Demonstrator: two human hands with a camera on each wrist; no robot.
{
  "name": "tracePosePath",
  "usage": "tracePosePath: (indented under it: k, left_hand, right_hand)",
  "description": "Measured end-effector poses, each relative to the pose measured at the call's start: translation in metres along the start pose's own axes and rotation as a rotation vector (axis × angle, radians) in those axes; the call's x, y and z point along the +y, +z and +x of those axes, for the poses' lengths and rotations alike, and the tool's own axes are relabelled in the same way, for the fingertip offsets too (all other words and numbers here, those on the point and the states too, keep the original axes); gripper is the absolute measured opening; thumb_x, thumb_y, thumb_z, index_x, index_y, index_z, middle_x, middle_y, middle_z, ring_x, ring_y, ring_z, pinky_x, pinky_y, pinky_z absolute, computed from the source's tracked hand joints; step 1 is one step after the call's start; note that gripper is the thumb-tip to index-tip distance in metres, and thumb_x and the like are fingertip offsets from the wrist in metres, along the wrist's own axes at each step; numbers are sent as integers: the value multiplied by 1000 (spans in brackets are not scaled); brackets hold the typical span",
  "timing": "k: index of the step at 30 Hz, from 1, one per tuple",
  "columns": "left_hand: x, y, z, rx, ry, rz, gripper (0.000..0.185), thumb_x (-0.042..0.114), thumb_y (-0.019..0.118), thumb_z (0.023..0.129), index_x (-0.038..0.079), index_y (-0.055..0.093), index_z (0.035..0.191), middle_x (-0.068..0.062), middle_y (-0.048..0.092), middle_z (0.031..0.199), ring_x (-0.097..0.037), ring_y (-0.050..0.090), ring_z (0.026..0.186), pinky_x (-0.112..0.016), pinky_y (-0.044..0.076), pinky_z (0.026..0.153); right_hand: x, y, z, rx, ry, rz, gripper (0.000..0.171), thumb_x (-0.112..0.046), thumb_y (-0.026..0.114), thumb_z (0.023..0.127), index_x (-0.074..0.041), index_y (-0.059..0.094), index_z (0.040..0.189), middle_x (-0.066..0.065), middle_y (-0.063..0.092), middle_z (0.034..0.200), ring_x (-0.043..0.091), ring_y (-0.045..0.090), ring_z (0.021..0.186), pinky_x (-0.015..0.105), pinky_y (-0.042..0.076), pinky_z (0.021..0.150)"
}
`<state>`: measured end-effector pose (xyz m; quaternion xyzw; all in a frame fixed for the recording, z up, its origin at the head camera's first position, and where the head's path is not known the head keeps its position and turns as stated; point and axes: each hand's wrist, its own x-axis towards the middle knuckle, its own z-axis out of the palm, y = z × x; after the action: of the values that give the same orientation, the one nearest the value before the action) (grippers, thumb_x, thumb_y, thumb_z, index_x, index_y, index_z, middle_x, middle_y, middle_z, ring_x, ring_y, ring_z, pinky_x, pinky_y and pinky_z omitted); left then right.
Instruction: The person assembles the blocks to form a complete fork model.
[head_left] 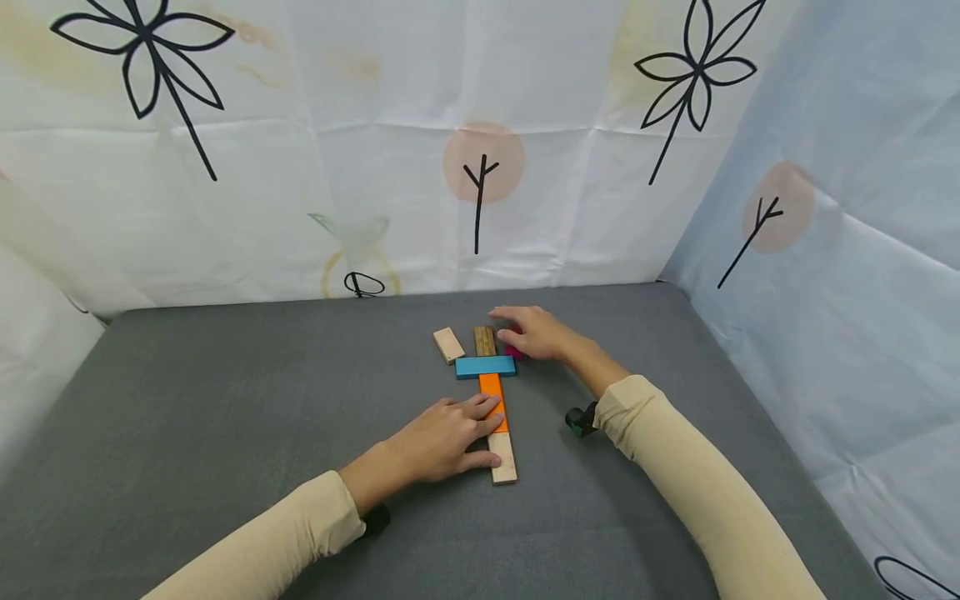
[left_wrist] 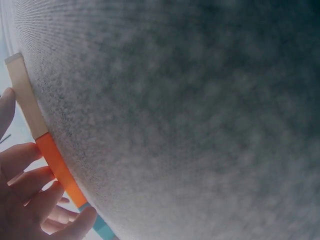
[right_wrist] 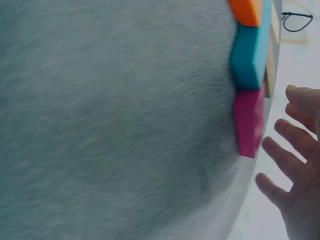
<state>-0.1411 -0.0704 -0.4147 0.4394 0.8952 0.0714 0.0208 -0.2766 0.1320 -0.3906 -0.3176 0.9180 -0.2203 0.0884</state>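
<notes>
Flat blocks form a column on the grey table. A pale wooden block [head_left: 502,458] lies nearest, then an orange block [head_left: 492,386], a blue block [head_left: 486,367] set crosswise, and a dark-grained brown block [head_left: 484,340] beyond it. My left hand [head_left: 448,437] rests its fingertips on the orange block and its thumb at the pale wooden block. Over a magenta block [right_wrist: 248,122] my right hand [head_left: 536,332] hovers with spread, relaxed fingers; the right wrist view shows them apart from it. In the head view that hand mostly covers the magenta block.
A second pale wooden block [head_left: 448,344] lies slanted at the blue block's far left end. The grey table [head_left: 262,417] ends at a patterned cloth backdrop [head_left: 405,167] behind, with another cloth wall [head_left: 847,250] at the right.
</notes>
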Motion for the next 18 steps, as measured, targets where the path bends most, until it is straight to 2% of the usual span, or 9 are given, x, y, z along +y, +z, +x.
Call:
tracePosePath:
  k: [3, 7, 13, 18]
  left_hand:
    - [0, 0, -1, -8, -5, -2, 64, 58, 43, 90, 13, 48, 136, -10, 39, 143, -20, 36, 131, -46, 42, 91]
    - [-1, 0, -1, -4, -2, -7, 65, 58, 43, 90, 12, 47, 136, -10, 39, 143, -20, 37, 131, -46, 43, 91]
    - [-1, -1, -1, 18, 15, 5, 64, 56, 43, 91, 12, 47, 136, -11, 38, 143, -21, 38, 130, -45, 44, 90]
    - [-2, -1, -1, 32, 36, 25, 63, 56, 43, 91, 11, 48, 135, -12, 39, 142, -21, 40, 129, -44, 44, 88]
  right_hand:
    - [2, 2, -4, 7, 1, -45, 45, -22, 53, 95, -7, 46, 136, 11, 44, 139, 28, 41, 126, 46, 31, 103]
    - [-1, 7, -6, 9, -52, -78, 46, -24, 53, 94, -8, 45, 137, 11, 40, 142, 29, 32, 133, 48, 25, 106]
    - [-10, 15, -6, -9, -161, -91, 45, -24, 52, 95, -9, 47, 136, 10, 41, 142, 30, 31, 134, 49, 24, 106]
    - [-16, 21, -6, -39, -216, -86, 42, -22, 50, 96, -10, 47, 136, 11, 39, 143, 31, 27, 135, 51, 21, 106]
